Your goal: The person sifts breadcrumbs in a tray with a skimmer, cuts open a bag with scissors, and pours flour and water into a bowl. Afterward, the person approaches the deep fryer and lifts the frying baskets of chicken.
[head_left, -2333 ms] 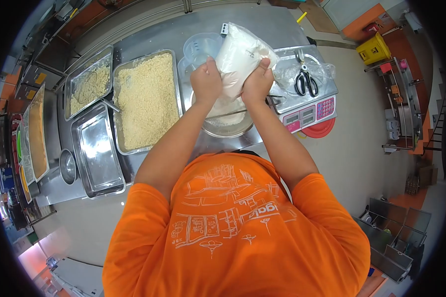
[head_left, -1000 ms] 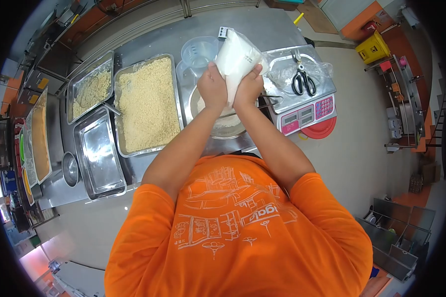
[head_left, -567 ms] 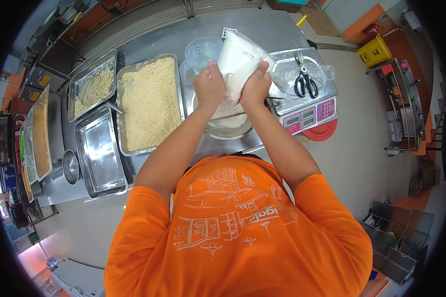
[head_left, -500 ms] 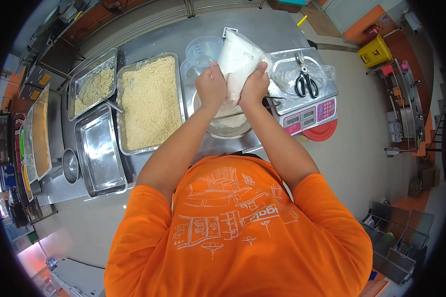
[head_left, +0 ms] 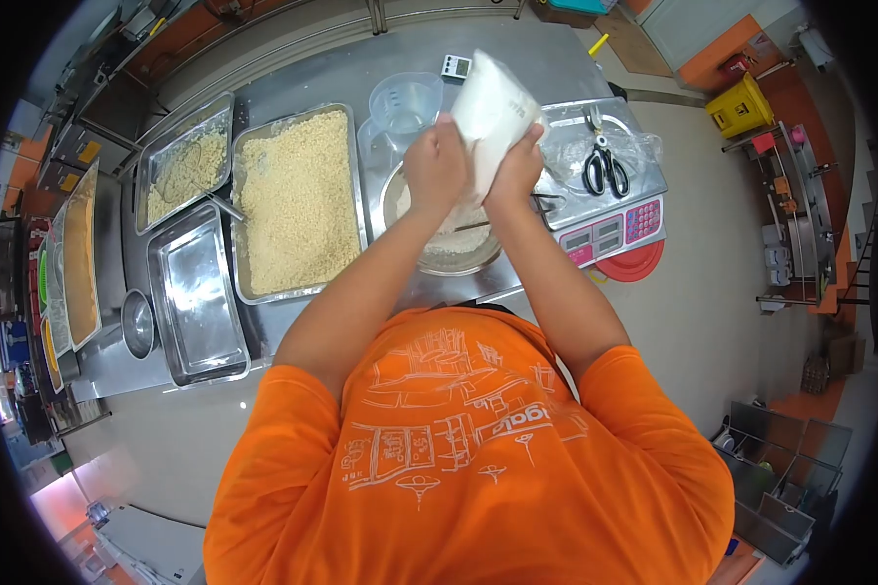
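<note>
A clear plastic bag of white powder (head_left: 494,109) is held tilted between both hands, its lower end over a round metal bowl (head_left: 460,261). My left hand (head_left: 436,168) is closed on the bag's left side. On the right side, my right hand (head_left: 517,175) grips the same bag. Pale powder lies in the bowl, and a thin dark rod crosses above it. The bag's mouth is mostly hidden by my hands. Behind my left hand stands a clear measuring jug (head_left: 406,103).
Left of the bowl is a tray of pale crumbs (head_left: 298,205), then a smaller crumb tray (head_left: 185,175), a bare metal tray (head_left: 197,292) and a small bowl (head_left: 139,325). Black-handled scissors (head_left: 606,171) lie on a scale (head_left: 610,234). A small timer (head_left: 456,66) sits behind.
The bag and both hands have shifted a little to the right, and the bag stands more upright. The small timer behind it now shows more fully.
</note>
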`<state>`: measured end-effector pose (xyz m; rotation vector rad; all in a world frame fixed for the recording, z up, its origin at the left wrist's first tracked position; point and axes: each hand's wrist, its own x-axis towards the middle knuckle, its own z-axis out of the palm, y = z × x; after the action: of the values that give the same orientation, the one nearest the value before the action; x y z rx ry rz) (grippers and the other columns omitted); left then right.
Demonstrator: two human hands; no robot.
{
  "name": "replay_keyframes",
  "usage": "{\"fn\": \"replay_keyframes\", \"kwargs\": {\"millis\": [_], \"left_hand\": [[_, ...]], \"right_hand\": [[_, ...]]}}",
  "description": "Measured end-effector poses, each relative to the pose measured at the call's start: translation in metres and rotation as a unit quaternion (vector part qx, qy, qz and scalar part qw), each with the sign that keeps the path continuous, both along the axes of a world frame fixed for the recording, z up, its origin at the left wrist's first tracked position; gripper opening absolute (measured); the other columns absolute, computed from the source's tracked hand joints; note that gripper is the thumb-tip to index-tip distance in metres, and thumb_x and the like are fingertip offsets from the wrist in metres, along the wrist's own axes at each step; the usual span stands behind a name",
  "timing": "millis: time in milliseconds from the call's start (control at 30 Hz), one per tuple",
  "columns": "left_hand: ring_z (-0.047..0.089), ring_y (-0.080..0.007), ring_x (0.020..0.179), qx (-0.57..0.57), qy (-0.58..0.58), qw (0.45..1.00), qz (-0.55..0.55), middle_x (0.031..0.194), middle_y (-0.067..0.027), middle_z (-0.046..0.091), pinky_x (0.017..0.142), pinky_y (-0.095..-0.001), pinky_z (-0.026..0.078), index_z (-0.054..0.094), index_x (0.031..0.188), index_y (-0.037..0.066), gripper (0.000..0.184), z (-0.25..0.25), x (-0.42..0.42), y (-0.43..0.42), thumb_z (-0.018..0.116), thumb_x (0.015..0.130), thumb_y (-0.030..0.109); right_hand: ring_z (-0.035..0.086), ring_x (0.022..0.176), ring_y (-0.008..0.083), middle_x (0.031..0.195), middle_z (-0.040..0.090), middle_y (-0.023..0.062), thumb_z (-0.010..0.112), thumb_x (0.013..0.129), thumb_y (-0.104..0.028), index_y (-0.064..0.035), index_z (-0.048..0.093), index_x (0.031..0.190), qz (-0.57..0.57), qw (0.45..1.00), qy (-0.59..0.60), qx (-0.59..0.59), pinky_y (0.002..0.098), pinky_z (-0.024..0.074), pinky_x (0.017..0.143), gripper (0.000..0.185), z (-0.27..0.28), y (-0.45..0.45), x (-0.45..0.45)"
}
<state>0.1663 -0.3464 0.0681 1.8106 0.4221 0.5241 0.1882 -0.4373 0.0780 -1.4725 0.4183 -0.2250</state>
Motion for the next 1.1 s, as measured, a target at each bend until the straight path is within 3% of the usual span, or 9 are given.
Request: {"fn": "replay_keyframes", "kwargs": {"millis": [67, 200, 267, 433, 567, 767, 900, 967, 1100], "left_hand": [[0.051, -0.0121, 0.063, -0.041, -0.117, 0.986, -0.115, 0.069, -0.0062, 0.061, 0.060, -0.0305, 0.043, 0.063, 0.080, -0.003, 0.043, 0.007, 0.008, 0.003, 0.049, 0.099, 0.034], [0.056, -0.0086, 0.077, 0.021, 0.015, 0.951, -0.309, 0.084, -0.0024, 0.064, 0.072, -0.0257, 0.046, 0.065, 0.099, 0.000, 0.035, 0.050, 0.013, 0.023, 0.061, 0.092, 0.034], [0.058, -0.0091, 0.079, -0.003, 0.013, 0.934, -0.357, 0.089, -0.0027, 0.065, 0.074, -0.0260, 0.047, 0.064, 0.104, 0.001, 0.035, 0.052, 0.020, 0.030, 0.065, 0.090, 0.032], [0.061, -0.0114, 0.087, 0.007, 0.054, 0.889, -0.455, 0.101, -0.0041, 0.065, 0.080, -0.0279, 0.049, 0.061, 0.115, 0.002, 0.040, 0.063, 0.027, 0.046, 0.071, 0.085, 0.027], [0.062, -0.0125, 0.088, 0.070, 0.079, 0.889, -0.446, 0.101, -0.0053, 0.066, 0.081, -0.0299, 0.049, 0.062, 0.115, 0.001, 0.042, 0.069, 0.028, 0.053, 0.072, 0.085, 0.029], [0.063, -0.0249, 0.092, 0.144, 0.111, 0.904, -0.387, 0.104, -0.0163, 0.065, 0.083, -0.0355, 0.048, 0.056, 0.116, -0.002, 0.040, 0.065, 0.024, 0.050, 0.065, 0.089, 0.027], [0.057, -0.0368, 0.107, 0.176, 0.116, 0.903, -0.375, 0.113, -0.0270, 0.058, 0.091, -0.0408, 0.043, 0.046, 0.121, -0.005, 0.038, 0.037, 0.024, 0.036, 0.055, 0.094, 0.022], [0.056, -0.0369, 0.110, 0.173, 0.120, 0.901, -0.380, 0.116, -0.0275, 0.056, 0.093, -0.0411, 0.042, 0.045, 0.120, -0.005, 0.037, 0.030, 0.022, 0.034, 0.054, 0.095, 0.020], [0.052, -0.0376, 0.118, 0.171, 0.137, 0.897, -0.384, 0.125, -0.0278, 0.051, 0.099, -0.0405, 0.039, 0.042, 0.126, -0.005, 0.039, 0.023, 0.017, 0.033, 0.050, 0.091, 0.012]], "right_hand": [[0.066, 0.096, 0.0249, 0.106, 0.065, 0.0150, 0.024, 0.102, -0.050, 0.0019, 0.057, 0.118, 0.009, 0.983, -0.018, 0.180, 0.0363, 0.0531, 0.082, 0.064, -0.001, -0.007, 0.014], [0.062, 0.105, 0.0293, 0.119, 0.059, 0.0161, 0.020, 0.103, -0.046, -0.0003, 0.049, 0.129, 0.029, 0.941, 0.041, 0.335, 0.0402, 0.0531, 0.090, 0.060, 0.007, -0.018, 0.031], [0.061, 0.107, 0.0317, 0.119, 0.060, 0.0164, 0.028, 0.103, -0.043, -0.0003, 0.048, 0.129, 0.043, 0.923, 0.029, 0.382, 0.0426, 0.0531, 0.091, 0.054, -0.005, -0.026, 0.038], [0.056, 0.115, 0.0335, 0.127, 0.055, 0.0168, 0.026, 0.102, -0.031, -0.0022, 0.047, 0.131, 0.252, 0.814, -0.027, 0.523, 0.0481, 0.0487, 0.096, 0.046, -0.062, -0.047, 0.081], [0.054, 0.118, 0.0350, 0.130, 0.052, 0.0182, 0.030, 0.101, -0.029, -0.0019, 0.044, 0.134, 0.253, 0.790, -0.016, 0.558, 0.0510, 0.0464, 0.099, 0.046, -0.070, -0.053, 0.091], [0.050, 0.124, 0.0362, 0.134, 0.049, 0.0194, 0.018, 0.103, -0.033, -0.0008, 0.040, 0.138, 0.097, 0.863, 0.026, 0.496, 0.0524, 0.0425, 0.104, 0.052, -0.030, -0.052, 0.074], [0.056, 0.117, 0.0342, 0.131, 0.052, 0.0190, 0.016, 0.104, -0.031, 0.0002, 0.040, 0.136, 0.035, 0.889, 0.036, 0.456, 0.0499, 0.0499, 0.097, 0.051, -0.017, -0.034, 0.057], [0.061, 0.109, 0.0310, 0.126, 0.056, 0.0175, 0.019, 0.104, -0.029, 0.0022, 0.043, 0.132, -0.004, 0.893, 0.060, 0.445, 0.0448, 0.0564, 0.088, 0.048, -0.018, -0.028, 0.054], [0.062, 0.108, 0.0307, 0.125, 0.056, 0.0178, 0.019, 0.104, -0.030, 0.0041, 0.043, 0.131, -0.004, 0.903, 0.084, 0.422, 0.0435, 0.0566, 0.088, 0.050, -0.019, -0.014, 0.042]]}}
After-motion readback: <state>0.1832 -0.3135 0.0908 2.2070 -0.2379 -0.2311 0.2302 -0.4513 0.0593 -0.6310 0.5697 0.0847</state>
